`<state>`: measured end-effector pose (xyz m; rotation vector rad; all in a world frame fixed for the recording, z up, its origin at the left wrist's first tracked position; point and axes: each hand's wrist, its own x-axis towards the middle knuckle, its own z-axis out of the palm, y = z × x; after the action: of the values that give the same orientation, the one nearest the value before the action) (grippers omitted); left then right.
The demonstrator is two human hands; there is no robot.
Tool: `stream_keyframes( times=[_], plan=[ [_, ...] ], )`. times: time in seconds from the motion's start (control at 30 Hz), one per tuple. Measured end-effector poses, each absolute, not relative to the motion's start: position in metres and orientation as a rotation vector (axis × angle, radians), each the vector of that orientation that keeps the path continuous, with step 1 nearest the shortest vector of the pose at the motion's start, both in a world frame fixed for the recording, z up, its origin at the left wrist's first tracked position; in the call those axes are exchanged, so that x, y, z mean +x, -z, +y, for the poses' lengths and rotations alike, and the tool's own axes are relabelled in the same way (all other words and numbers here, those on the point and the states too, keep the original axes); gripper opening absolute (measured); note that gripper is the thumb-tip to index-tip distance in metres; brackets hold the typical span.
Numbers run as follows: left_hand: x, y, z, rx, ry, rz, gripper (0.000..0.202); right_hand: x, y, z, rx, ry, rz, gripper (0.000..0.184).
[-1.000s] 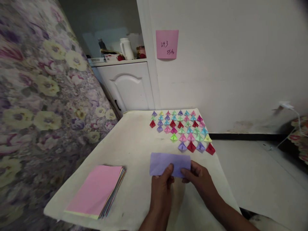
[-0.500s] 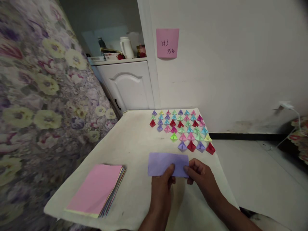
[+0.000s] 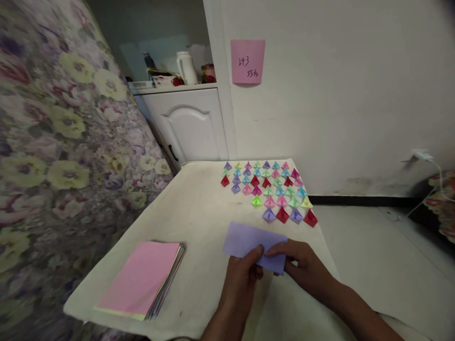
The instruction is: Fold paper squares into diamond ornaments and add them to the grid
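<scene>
A folded purple paper (image 3: 243, 239), a long rectangle, is held above the table, its right end tilted down toward me. My left hand (image 3: 249, 267) pinches its lower edge near the middle, thumb on top and the other fingers beneath. At the right end, my right hand (image 3: 296, 258) grips the paper, with the index finger lying across its face and the thumb partly hidden. Beyond the paper, several small folded paper pieces (image 3: 282, 215) in red, purple, pink, green, blue and yellow stand in rows.
A stack of coloured paper (image 3: 142, 277), pink on top, lies at the left of the cream-covered table (image 3: 195, 213). A floral curtain (image 3: 71, 166) hangs along the left. Behind are a white cabinet (image 3: 190, 128) and a wall with a pink note (image 3: 248, 61).
The purple paper has turned clockwise, its right end dropping toward me. My right hand has shifted its hold, bringing its index finger over the paper's face.
</scene>
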<state>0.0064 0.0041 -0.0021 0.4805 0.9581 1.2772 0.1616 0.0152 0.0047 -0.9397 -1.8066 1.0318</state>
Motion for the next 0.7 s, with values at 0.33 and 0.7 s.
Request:
stream_keyframes(
  times=[0.33,0.7],
  plan=[
    [0.008,-0.006,0.002,0.685,-1.253,1.062,0.026,0.167,-0.017,0.02,-0.924,-1.124,-1.798,0.023],
    [0.005,-0.001,0.004,0.789,-1.193,1.134,0.025,0.159,-0.015,0.018,-1.054,-1.402,-1.432,0.009]
  ],
)
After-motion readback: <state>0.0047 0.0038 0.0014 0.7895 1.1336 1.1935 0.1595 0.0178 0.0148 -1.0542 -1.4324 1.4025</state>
